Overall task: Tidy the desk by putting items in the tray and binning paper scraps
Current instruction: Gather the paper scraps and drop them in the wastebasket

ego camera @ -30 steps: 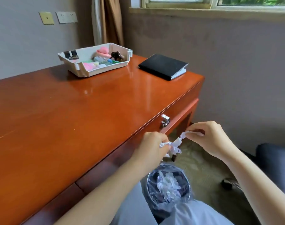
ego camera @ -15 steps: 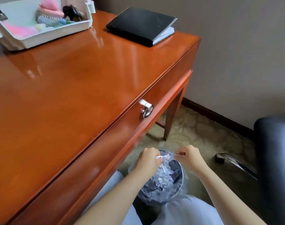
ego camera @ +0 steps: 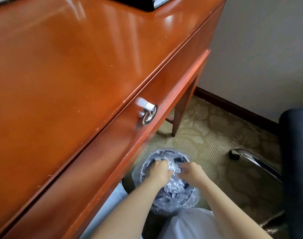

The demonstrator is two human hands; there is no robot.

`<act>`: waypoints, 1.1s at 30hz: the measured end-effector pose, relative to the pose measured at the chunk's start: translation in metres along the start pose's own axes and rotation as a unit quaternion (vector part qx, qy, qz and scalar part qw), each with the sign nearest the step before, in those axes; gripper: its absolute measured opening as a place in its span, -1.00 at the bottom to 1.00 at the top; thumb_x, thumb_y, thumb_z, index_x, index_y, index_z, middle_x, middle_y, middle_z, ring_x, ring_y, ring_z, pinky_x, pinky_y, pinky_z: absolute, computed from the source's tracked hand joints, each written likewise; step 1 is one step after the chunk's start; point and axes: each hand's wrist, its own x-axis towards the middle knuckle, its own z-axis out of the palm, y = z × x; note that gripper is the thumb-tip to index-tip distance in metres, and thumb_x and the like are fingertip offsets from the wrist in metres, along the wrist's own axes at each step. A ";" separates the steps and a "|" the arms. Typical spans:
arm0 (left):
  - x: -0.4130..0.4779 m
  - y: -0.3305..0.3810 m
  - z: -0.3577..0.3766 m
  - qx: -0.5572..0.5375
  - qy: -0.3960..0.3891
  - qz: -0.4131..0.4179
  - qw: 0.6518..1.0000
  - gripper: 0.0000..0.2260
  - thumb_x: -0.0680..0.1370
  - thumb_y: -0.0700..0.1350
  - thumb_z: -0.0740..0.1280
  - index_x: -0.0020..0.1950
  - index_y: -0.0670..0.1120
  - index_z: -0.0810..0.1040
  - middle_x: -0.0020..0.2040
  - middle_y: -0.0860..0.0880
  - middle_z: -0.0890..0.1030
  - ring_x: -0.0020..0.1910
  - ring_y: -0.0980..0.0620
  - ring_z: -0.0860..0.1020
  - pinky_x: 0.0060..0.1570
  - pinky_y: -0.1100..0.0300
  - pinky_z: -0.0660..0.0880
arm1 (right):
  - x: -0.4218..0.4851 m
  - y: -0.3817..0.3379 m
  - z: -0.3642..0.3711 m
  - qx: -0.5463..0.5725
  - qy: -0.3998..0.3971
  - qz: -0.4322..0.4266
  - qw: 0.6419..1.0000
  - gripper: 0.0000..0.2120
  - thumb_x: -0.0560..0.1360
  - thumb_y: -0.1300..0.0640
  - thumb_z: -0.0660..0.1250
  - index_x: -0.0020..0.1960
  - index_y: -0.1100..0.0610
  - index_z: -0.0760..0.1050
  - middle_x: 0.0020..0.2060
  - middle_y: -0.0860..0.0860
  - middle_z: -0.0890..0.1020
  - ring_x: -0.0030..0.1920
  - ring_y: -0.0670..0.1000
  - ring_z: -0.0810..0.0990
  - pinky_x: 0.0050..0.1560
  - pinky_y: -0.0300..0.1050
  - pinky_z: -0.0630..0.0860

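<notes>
Glossy orange-brown wood fills the left of our view: the desk (ego camera: 69, 75) runs from near left to far right, with a silver ring handle (ego camera: 148, 113) on its drawer front. At the far edge we see the corner of a black notebook (ego camera: 147, 4) lying on the desktop. Right of the desk, patterned green carpet (ego camera: 207, 135) meets a dark skirting board and a pale wall, and a dark chair (ego camera: 295, 161) with a chrome leg stands at the far right.

On the floor just beside the desk front, between our knees, stands a round bin (ego camera: 166, 151) lined with clear plastic. White paper scraps (ego camera: 175, 185) lie piled inside it. Both our hands are down in its mouth. Our left hand (ego camera: 160, 172) has its fingers curled against a crumpled white scrap; we cannot tell whether it grips it. Our right hand (ego camera: 193, 172), just beside it, has fingers curled with the thumb near the forefinger; whether it pinches anything, we cannot tell.
</notes>
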 end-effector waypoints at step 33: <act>-0.338 0.025 -0.210 0.155 0.265 0.190 0.932 -0.74 0.58 0.10 0.18 0.20 0.05 0.49 0.12 0.07 0.59 0.04 0.03 0.56 -0.01 0.08 0.50 | -0.277 -0.198 -0.161 -0.214 0.152 -0.346 0.901 -0.69 0.50 0.13 0.35 0.24 0.06 0.51 0.10 -0.03 0.64 0.06 -0.02 0.61 0.13 -0.12 0.55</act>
